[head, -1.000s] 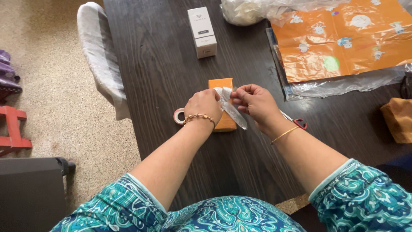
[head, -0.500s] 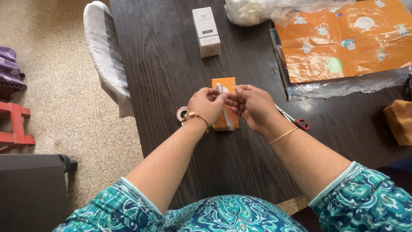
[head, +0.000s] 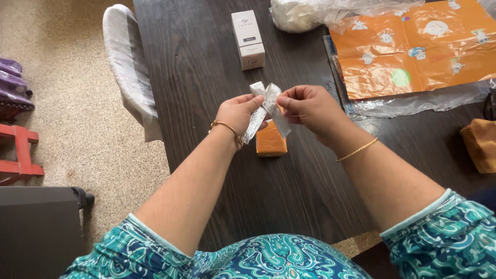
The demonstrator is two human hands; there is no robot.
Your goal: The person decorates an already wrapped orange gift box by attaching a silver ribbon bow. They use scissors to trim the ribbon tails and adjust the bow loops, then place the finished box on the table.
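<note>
Both hands, left hand (head: pixel 236 112) and right hand (head: pixel 309 106), pinch a silver ribbon (head: pixel 266 108) bow just above the orange box (head: pixel 270 142) on the dark bench (head: pixel 206 77).

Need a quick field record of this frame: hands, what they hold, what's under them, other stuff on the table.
left hand: pinching silver ribbon bow from its left side
right hand: pinching the bow from its right side
bow: raised above orange wrapped box, two tails hanging down
table: dark wood
far side: white carton upright
right side: orange printed wrapping sheet, clear plastic
</note>
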